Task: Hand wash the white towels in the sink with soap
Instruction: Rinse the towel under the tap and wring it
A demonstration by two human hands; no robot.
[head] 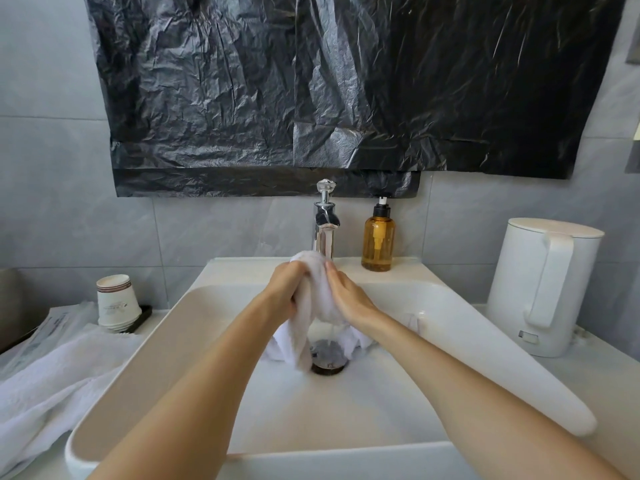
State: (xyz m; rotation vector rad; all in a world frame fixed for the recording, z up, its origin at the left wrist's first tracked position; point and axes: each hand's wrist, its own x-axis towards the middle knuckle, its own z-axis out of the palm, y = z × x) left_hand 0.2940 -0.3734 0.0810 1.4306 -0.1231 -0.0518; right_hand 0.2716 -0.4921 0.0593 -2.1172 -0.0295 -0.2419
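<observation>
White towel (313, 296) is bunched between both hands over the sink (311, 410), just under the tap (325, 233). Left hand (284, 289) and right hand (349, 301) each have a grip clenched on it.

2 arms show in the head view, both bare from the lower edge of the frame right up to the fingertips. The left forearm (194, 386) is long, smooth and slender, tapering evenly toward a narrow wrist. The right forearm (467, 382) has the same slim, tapering shape. The left grip (285, 289) shows rounded knuckles and a smooth back. The right grip (349, 297) shows slim fingers (332, 271), one tip bearing what looks like a short, plain nail; finer detail is too small to tell
</observation>
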